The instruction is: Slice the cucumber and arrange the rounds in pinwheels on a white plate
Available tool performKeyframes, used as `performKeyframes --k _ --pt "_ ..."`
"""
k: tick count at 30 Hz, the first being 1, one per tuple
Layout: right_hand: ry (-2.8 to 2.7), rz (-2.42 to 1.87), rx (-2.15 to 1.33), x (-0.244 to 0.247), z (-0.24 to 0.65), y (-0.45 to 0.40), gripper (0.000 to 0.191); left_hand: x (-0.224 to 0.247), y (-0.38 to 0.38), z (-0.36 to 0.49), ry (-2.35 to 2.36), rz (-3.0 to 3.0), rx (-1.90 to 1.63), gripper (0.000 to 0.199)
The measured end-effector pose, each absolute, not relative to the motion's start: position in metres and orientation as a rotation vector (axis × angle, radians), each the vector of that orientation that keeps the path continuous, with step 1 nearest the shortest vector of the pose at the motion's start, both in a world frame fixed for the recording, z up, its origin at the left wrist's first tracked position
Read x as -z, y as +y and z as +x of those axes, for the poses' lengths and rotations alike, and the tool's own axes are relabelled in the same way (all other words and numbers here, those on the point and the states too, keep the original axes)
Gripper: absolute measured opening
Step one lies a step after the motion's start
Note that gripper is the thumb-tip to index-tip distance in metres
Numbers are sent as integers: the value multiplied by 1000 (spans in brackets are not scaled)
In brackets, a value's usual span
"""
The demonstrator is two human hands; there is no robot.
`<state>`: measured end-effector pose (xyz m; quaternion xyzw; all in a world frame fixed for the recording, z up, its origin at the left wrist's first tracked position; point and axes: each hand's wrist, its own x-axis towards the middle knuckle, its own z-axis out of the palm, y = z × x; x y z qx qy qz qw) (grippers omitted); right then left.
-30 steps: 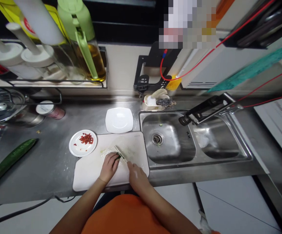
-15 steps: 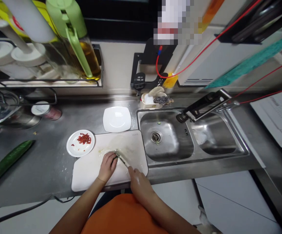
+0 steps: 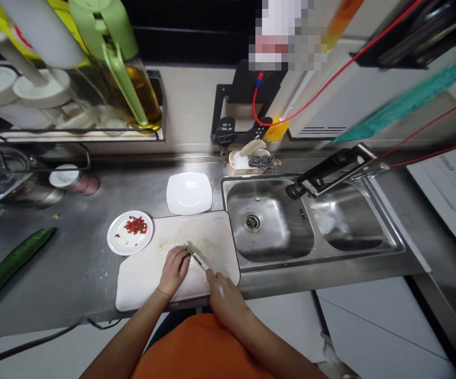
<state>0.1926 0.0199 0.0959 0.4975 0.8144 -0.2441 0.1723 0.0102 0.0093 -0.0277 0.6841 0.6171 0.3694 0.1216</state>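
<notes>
A white cutting board (image 3: pixel 144 284) lies at the counter's front edge, with wet pale-green scraps near its middle. My right hand (image 3: pixel 224 297) is closed round the handle of a knife (image 3: pixel 197 258), whose blade points away from me to the left. Curled fingers of my left hand (image 3: pixel 175 268) press on a small dark-green piece of cucumber (image 3: pixel 188 253) right beside the blade. Most of that piece is hidden under the fingers. Touching the board's left corner is a white plate (image 3: pixel 122 241) with chopped red bits (image 3: pixel 136 225). An empty square white plate (image 3: pixel 189 193) stands behind the board.
A whole cucumber (image 3: pixel 12 268) lies at the far left of the steel counter. To the right is a double sink (image 3: pixel 269 252) with a black faucet (image 3: pixel 322 171). An oil bottle (image 3: pixel 133 89) and jars stand on a rack above the counter. A sponge holder (image 3: pixel 247 167) sits behind the sink.
</notes>
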Motion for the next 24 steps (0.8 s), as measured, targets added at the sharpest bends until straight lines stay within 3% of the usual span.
performKeyframes --k 24 --pt "2278 1450 803 -75 164 44 36 27 10 10 1788 1960 -1046 19"
